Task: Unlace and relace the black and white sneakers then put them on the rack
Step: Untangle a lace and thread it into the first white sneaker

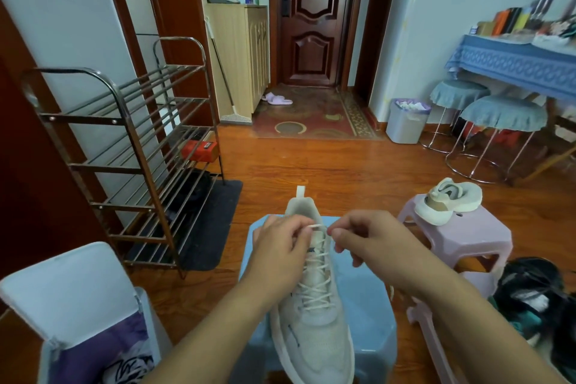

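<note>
Off-white mesh sneaker (pixel 311 315) lies lengthwise on the pale blue plastic stool (pixel 367 315), toe toward the camera at 6 o'clock, heel tab pointing away at 12. The toe hangs just over the stool's near edge. Both hands are up at the top eyelets. The left hand (pixel 280 246) comes in from 7 o'clock, its fingers (pixel 304 227) curled and pinching a cream lace end (pixel 314 227). The right hand (pixel 364 238), from 4 o'clock, has thumb and forefinger pinched on the other part of the lace right beside it; the two hands sit just apart over the tongue. Below them the white shoelace (pixel 316 287) is crossed down the front, rows in place.

At 2 o'clock the second off-white sneaker (pixel 448 200) sits on a lilac plastic stool (pixel 467 234), near its far edge. Another lilac stool (pixel 427 321) lies tipped over at 4 o'clock, touching the blue one's right side, with a dark bundle (pixel 536 293) beyond it.

The brown metal shoe rack (pixel 131 146) stands at 10 o'clock on a dark mat (pixel 215 221); its upper tiers are bare bars, a red box (pixel 199 150) on a lower one. Bare wooden floor (pixel 327 165) runs between stool and rack, and on to the red rug (pixel 311 118) by the door at 12. A white lidded bin (pixel 74 296) crowds the 8 o'clock corner
</note>
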The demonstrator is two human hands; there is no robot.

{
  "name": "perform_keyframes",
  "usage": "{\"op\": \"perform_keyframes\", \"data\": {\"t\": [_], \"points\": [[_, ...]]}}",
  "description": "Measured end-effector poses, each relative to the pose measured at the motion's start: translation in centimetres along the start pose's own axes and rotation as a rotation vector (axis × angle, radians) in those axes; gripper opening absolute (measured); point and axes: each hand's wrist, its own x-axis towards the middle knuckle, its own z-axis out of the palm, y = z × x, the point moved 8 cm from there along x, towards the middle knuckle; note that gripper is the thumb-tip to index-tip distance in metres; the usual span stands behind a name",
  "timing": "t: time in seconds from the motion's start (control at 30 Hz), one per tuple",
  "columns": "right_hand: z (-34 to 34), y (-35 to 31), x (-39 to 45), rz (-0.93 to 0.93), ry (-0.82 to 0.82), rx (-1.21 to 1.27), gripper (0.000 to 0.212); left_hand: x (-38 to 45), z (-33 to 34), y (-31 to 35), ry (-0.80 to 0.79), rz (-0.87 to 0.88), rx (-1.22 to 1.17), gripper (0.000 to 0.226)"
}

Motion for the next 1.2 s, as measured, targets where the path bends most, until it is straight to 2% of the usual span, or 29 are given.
{"op": "perform_keyframes", "data": {"t": [0.1,0.2,0.23,0.3,0.33,0.43,0.47,0.63,0.7,0.77,0.83,0.9,0.93,1.03,1.1,1.13,1.2], "points": [[1.5,-3.4,0.1,-0.201,-0.071,0.062,0.016,0.4,1.9,0.9,-0.162,0.039,-0.002,0.017],[1.6,-2.7,1.2,-0.172,-0.018,0.362,0.021,0.5,2.5,1.6,-0.170,0.067,-0.113,0.019],[1.0,-1.8,1.6,-0.159,0.066,0.355,0.022,0.4,2.6,1.6,-0.170,0.061,-0.154,0.025],[-0.6,0.0,2.3,-0.149,0.253,0.058,0.021,0.4,2.3,1.2,-0.175,-0.028,-0.256,0.032],[-0.6,0.8,2.6,-0.140,0.250,-0.055,0.020,0.4,2.1,0.9,-0.186,-0.091,-0.327,0.032],[1.6,2.1,2.6,-0.102,0.013,-0.024,0.020,0.2,1.3,0.9,-0.219,-0.158,-0.408,0.033],[1.9,2.3,2.4,-0.097,-0.007,-0.040,0.022,0.2,1.2,0.9,-0.238,-0.175,-0.439,0.032],[-1.3,2.5,2.4,-0.070,0.267,-0.124,0.015,0.4,1.1,-0.6,-0.247,-0.273,-0.472,0.042],[-2.0,2.3,1.9,-0.047,0.210,-0.003,0.009,0.4,0.9,-0.5,-0.254,-0.274,-0.501,0.040],[-0.6,1.9,1.2,0.005,-0.021,0.214,0.015,0.4,0.5,-0.1,-0.268,-0.233,-0.505,0.029],[1.0,2.3,1.0,0.058,-0.133,0.186,0.023,0.4,0.3,0.1,-0.299,-0.186,-0.474,0.019],[2.0,3.0,1.7,0.084,-0.108,-0.001,0.028,0.6,-0.2,0.1,-0.261,-0.092,-0.376,0.029],[2.6,3.0,2.0,0.090,-0.093,-0.037,0.033,0.8,-0.8,0.1,-0.177,-0.011,-0.295,0.035],[2.8,2.4,2.7,0.131,-0.018,0.033,0.053,0.5,-2.1,1.7,0.132,0.309,0.020,0.036],[3.1,2.4,2.8,0.226,-0.044,0.187,0.059,-0.1,-1.8,2.3,0.203,0.400,0.091,0.034],[3.6,2.4,2.7,0.270,-0.077,0.312,0.054,-0.1,-1.6,2.2,0.211,0.416,0.083,0.033],[4.6,2.2,2.7,0.296,-0.148,0.565,0.031,-0.1,-1.4,1.6,0.204,0.416,0.008,0.030]]}}
